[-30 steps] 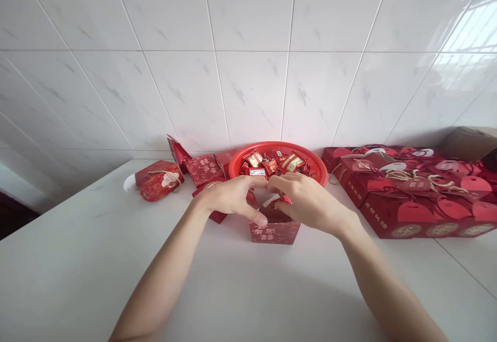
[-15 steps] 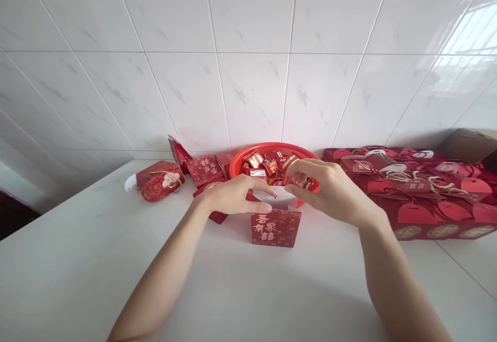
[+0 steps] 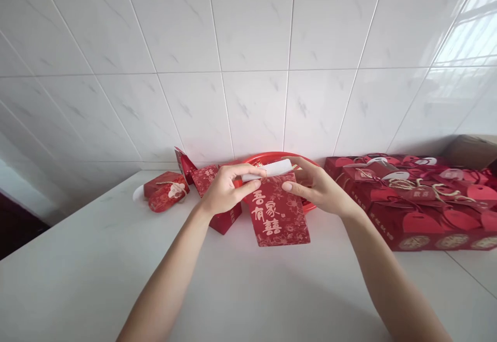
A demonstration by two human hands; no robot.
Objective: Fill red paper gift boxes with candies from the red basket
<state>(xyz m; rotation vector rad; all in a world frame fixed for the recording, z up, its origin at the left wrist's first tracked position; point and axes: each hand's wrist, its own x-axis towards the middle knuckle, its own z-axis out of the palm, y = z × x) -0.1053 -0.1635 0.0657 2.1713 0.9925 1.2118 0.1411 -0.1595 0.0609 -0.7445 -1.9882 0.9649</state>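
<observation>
Between my hands is a red cardboard gift box (image 3: 277, 218) printed with pale characters and flowers, tilted, its white-lined flap (image 3: 277, 168) showing at the top. My left hand (image 3: 229, 188) grips the upper left corner, thumb in front and fingers by the flap. On the upper right, my right hand (image 3: 314, 186) holds the box with its thumb on the front and its fingers behind. Just behind stands a red plastic basket (image 3: 272, 154), mostly hidden by the box and hands; little of its contents shows.
Several red boxes (image 3: 229, 221) lie left of the basket. Further left is a red box with a rounded flap and cord (image 3: 166, 193). Rows of closed red boxes (image 3: 419, 223) fill the right side, before a brown carton (image 3: 471, 150). A white tiled wall (image 3: 252, 104) rises behind the white counter (image 3: 233, 290).
Both hands have closed onto the gift box's top edge. The box is now tilted and appears larger, with its white flap up between my fingers. My view has shifted slightly upward.
</observation>
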